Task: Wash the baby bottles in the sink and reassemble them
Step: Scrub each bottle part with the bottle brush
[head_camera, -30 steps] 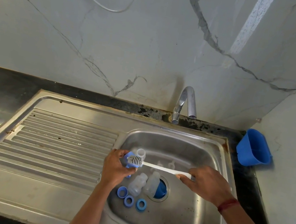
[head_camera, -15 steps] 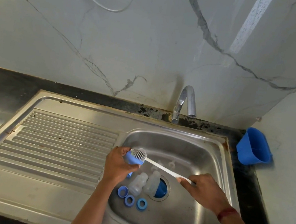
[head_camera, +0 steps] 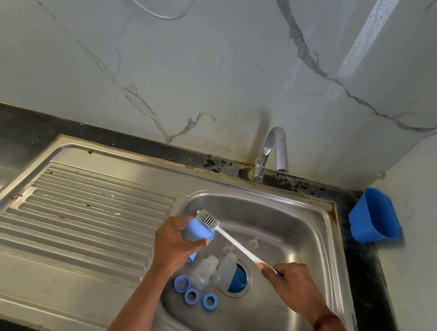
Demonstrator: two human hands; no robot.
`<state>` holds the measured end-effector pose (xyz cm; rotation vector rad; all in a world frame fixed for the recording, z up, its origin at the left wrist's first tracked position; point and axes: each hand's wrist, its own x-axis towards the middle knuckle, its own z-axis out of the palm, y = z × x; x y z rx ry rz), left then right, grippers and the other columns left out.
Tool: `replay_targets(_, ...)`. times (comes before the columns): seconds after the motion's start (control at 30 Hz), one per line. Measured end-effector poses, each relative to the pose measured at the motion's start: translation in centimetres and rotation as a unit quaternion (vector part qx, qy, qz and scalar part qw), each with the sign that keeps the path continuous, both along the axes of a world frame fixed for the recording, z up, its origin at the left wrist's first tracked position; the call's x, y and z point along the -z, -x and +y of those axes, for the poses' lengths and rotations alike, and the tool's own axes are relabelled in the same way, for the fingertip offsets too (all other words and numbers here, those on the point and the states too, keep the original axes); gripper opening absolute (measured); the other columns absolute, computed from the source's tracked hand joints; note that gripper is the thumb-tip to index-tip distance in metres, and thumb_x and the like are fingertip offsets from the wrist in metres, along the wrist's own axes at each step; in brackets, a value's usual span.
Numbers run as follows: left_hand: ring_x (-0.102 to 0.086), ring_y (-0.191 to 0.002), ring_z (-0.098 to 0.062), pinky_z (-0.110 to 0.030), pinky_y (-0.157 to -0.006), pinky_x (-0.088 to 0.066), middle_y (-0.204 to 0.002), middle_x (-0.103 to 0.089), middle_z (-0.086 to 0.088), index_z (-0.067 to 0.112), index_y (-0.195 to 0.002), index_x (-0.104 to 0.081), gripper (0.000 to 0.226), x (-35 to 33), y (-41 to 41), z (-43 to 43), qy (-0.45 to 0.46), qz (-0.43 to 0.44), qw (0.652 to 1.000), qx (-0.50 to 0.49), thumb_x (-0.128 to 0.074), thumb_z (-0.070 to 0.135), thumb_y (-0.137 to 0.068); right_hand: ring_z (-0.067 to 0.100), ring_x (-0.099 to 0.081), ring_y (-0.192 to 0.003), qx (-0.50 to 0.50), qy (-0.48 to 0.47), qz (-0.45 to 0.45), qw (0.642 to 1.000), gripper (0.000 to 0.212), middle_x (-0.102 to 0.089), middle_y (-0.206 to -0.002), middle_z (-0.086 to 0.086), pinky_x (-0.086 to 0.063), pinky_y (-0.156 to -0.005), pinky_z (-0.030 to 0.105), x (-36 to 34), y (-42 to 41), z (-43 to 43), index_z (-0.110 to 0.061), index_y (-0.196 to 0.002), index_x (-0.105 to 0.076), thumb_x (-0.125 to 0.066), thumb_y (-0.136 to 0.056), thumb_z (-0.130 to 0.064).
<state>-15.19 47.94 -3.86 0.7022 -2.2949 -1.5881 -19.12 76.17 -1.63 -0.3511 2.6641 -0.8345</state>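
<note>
Scrubbing step in hand: a blue cap point(head_camera: 199, 233), clutched in the curled fingers of the left hand point(head_camera: 174, 246), held at 10 o'clock over the sink point(head_camera: 322, 237) basin. Brush point(head_camera: 208, 218) bristles against the cap's upper edge; white handle point(head_camera: 238, 249) pinched at its far end by the right hand point(head_camera: 296, 287), at 3 o'clock. Lower down, beside the drain point(head_camera: 235, 294) at the centre: two clear bottles point(head_camera: 205, 272) on their sides, side by side, with three blue rings point(head_camera: 191, 296) in a row at their 6 o'clock. Probably early in the wash, nothing reassembled yet. Next, likely: turn the cap, work the bristles inside, then rinse under the tap point(head_camera: 272, 150) at 12 o'clock.
</note>
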Motion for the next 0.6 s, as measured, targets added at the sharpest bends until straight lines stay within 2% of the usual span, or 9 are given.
replay_targets(0.1, -0.066, -0.098, -0.018, -0.038, -0.085, -0.055, -0.101, -0.066, 0.007, 0.032, -0.098, -0.064, 0.060, 0.2, 0.2, -0.7, -0.026, 0.018, 0.998, -0.046, -0.091, 0.032, -0.045, 0.009, -0.027, -0.041, 0.003, 0.007, -0.007, 1.000, 0.063, -0.027, -0.043, -0.007, -0.031, -0.046, 0.019, 0.3, 0.1, 0.6, -0.018, -0.048, -0.031, -0.058, -0.087, -0.060)
replay_targets(0.13, -0.066, -0.098, -0.018, -0.037, -0.085, -0.056, -0.101, -0.066, 0.007, 0.032, -0.098, -0.065, 0.061, 0.1, 0.3, -0.7, -0.029, 0.023, 0.998, -0.046, -0.090, 0.035, -0.043, 0.009, -0.026, -0.042, 0.004, 0.011, -0.007, 1.000, 0.064, -0.026, -0.043, -0.006, -0.031, -0.046, 0.019, 0.4, 0.1, 0.7, -0.018, -0.048, -0.030, -0.057, -0.086, -0.062)
replay_targets(0.23, -0.066, -0.100, -0.014, -0.023, -0.084, -0.051, -0.104, -0.067, 0.008, 0.034, -0.099, -0.065, 0.060, -0.1, 0.1, 0.1, -0.027, 0.025, 0.999, 0.009, -0.097, 0.018, -0.050, 0.009, -0.026, -0.042, 0.006, 0.012, -0.002, 1.000, 0.064, -0.027, -0.044, -0.006, -0.033, -0.047, 0.019, 0.6, 0.1, 0.6, -0.019, -0.048, -0.028, -0.056, -0.087, -0.062)
replay_targets(0.33, -0.066, -0.102, -0.008, -0.031, -0.090, -0.054, -0.108, -0.069, 0.009, 0.038, -0.101, -0.065, 0.063, -0.1, -0.1, 0.9, -0.041, 0.027, 0.997, 0.053, -0.094, 0.037, -0.045, 0.008, -0.028, -0.043, 0.011, 0.016, -0.004, 1.000, 0.063, -0.030, -0.045, -0.006, -0.036, -0.049, 0.020, 0.8, 0.2, 0.2, -0.019, -0.049, -0.031, -0.056, -0.088, -0.061)
replay_targets(0.4, -0.066, -0.101, -0.007, -0.035, -0.091, -0.055, -0.106, -0.070, 0.008, 0.038, -0.100, -0.066, 0.063, -0.1, -0.2, 0.7, -0.053, 0.034, 0.997, 0.049, -0.092, 0.042, -0.042, 0.008, -0.028, -0.043, 0.013, 0.019, -0.004, 1.000, 0.063, -0.031, -0.046, -0.004, -0.037, -0.050, 0.021, 1.0, 0.1, 0.2, -0.019, -0.049, -0.032, -0.055, -0.088, -0.062)
replay_targets(0.6, -0.067, -0.102, -0.012, -0.029, -0.090, -0.050, -0.105, -0.069, 0.006, 0.042, -0.096, -0.066, 0.060, -0.4, 0.0, -0.2, -0.086, 0.075, 0.993, -0.026, -0.087, 0.046, -0.040, 0.010, -0.029, -0.044, 0.011, 0.019, -0.015, 1.000, 0.064, -0.030, -0.046, -0.003, -0.038, -0.050, 0.025, 1.2, -0.4, 0.7, -0.018, -0.048, -0.032, -0.057, -0.087, -0.062)
